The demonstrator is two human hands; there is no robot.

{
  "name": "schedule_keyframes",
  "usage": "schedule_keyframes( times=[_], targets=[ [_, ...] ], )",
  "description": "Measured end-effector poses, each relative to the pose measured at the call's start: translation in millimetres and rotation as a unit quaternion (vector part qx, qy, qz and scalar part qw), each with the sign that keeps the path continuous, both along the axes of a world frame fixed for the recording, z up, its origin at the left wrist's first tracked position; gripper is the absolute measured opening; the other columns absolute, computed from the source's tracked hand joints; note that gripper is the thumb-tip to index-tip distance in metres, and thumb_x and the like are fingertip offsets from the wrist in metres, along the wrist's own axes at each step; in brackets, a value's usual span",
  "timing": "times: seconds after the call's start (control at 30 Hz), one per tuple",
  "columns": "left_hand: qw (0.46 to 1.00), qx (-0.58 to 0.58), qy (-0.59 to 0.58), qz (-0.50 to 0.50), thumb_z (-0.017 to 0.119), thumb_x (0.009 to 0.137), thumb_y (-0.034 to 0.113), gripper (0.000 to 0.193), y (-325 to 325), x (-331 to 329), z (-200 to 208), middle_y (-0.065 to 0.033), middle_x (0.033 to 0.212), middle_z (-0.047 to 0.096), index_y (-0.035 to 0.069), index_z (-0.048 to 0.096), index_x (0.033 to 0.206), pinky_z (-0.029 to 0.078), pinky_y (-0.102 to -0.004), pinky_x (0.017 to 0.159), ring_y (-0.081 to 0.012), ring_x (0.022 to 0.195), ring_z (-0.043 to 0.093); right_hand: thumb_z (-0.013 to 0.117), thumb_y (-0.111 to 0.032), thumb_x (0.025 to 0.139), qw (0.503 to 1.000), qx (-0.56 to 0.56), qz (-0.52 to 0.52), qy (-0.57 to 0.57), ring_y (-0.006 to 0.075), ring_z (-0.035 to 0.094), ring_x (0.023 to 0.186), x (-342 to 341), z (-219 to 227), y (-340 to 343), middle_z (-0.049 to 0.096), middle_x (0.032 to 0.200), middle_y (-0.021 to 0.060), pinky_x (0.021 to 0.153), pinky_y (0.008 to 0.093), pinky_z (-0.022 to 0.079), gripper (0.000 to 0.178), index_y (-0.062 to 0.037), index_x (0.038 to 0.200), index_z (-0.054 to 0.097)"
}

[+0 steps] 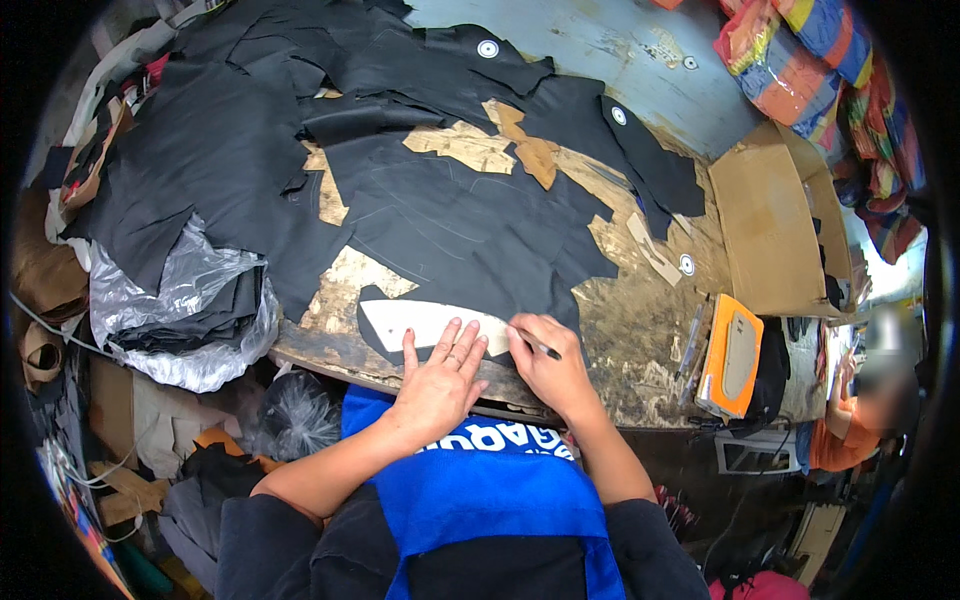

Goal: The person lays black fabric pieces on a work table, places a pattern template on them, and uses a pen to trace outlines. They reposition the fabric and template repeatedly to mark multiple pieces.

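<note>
A white, curved pattern template (392, 318) lies on a piece of black leather-like material (470, 225) near the table's front edge. My left hand (442, 378) rests flat on the template with its fingers spread, pressing on its lower middle. At the template's right end my right hand (550, 362) is closed around a dark pen (545, 349). Its tip is hidden by my fingers. Thin, pale drawn lines run across the black material beyond the template.
More black sheets (230, 150) cover the table's left and far side. A clear plastic bag (185, 300) of black pieces sits at left. To the right are an open cardboard box (765, 225) and an orange box (722, 370). Another person (850, 430) is at far right.
</note>
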State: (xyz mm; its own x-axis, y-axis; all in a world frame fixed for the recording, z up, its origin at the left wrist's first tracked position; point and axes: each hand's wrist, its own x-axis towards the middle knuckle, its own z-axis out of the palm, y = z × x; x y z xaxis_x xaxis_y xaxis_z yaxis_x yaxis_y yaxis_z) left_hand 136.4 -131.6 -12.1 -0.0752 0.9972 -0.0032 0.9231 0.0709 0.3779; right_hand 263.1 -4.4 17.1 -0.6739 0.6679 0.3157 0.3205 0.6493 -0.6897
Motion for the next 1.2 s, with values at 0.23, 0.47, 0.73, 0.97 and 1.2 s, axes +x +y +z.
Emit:
schedule_keyframes(
  times=[0.23, 0.47, 0.73, 0.97, 1.2],
  targets=[
    [1.0, -0.007, 0.011, 0.003, 0.056, 0.089, 0.032, 0.054, 2, -1, 10, -0.0115, 0.146, 0.036, 0.008, 0.044, 0.135, 0.015, -0.0687, 0.102, -0.0275, 0.138, 0.028, 0.062, -0.007, 0.084, 0.994, -0.042, -0.094, 0.048, 0.0311, 0.064, 0.067, 34, 5, -18, 0.065, 0.076, 0.016, 0.063, 0.0358, 0.051, 0.008, -0.0001, 0.089, 0.064],
    [0.963, 0.177, -0.049, 0.196, 0.062, 0.085, 0.018, 0.037, 16, -60, 22, -0.0266, 0.121, 0.055, -0.002, 0.059, 0.116, 0.04, -0.0427, 0.097, -0.0387, 0.111, 0.054, 0.07, -0.006, 0.073, 0.995, 0.088, -0.035, 0.0, 0.0322, 0.059, 0.082, -4, -19, -16, 0.062, 0.082, 0.0117, 0.071, 0.038, 0.048, 0.018, -0.0043, 0.086, 0.059],
    [0.959, 0.054, -0.053, 0.272, 0.074, 0.074, 0.035, 0.044, 5, -93, 22, -0.0208, 0.094, 0.063, -0.001, 0.065, 0.098, 0.047, -0.0394, 0.074, -0.0327, 0.083, 0.061, 0.066, 0.009, 0.077, 0.913, -0.233, -0.177, 0.285, 0.0072, 0.053, 0.073, 56, -26, 31, 0.059, 0.08, 0.0022, 0.068, 0.0212, 0.045, 0.021, -0.0051, 0.086, 0.054],
    [0.962, -0.037, -0.112, 0.247, 0.081, 0.064, 0.025, 0.034, -16, -99, 48, -0.0149, 0.076, 0.063, -0.001, 0.067, 0.082, 0.047, -0.0383, 0.066, -0.0289, 0.072, 0.061, 0.068, 0.009, 0.076, 0.865, -0.348, -0.09, 0.35, 0.0103, 0.057, 0.078, 74, -36, 28, 0.06, 0.085, 0.0051, 0.071, 0.0243, 0.047, 0.026, -0.0059, 0.088, 0.051],
    [0.958, 0.205, -0.124, 0.158, 0.078, 0.069, 0.014, 0.028, -18, -49, 48, -0.0126, 0.096, 0.064, 0.004, 0.065, 0.092, 0.048, -0.0384, 0.082, -0.0296, 0.093, 0.06, 0.07, 0.006, 0.076, 0.952, -0.226, -0.159, 0.135, 0.0054, 0.056, 0.067, 59, -32, 2, 0.061, 0.074, 0.0016, 0.062, 0.0203, 0.046, 0.019, -0.0025, 0.083, 0.054]
  ],
)
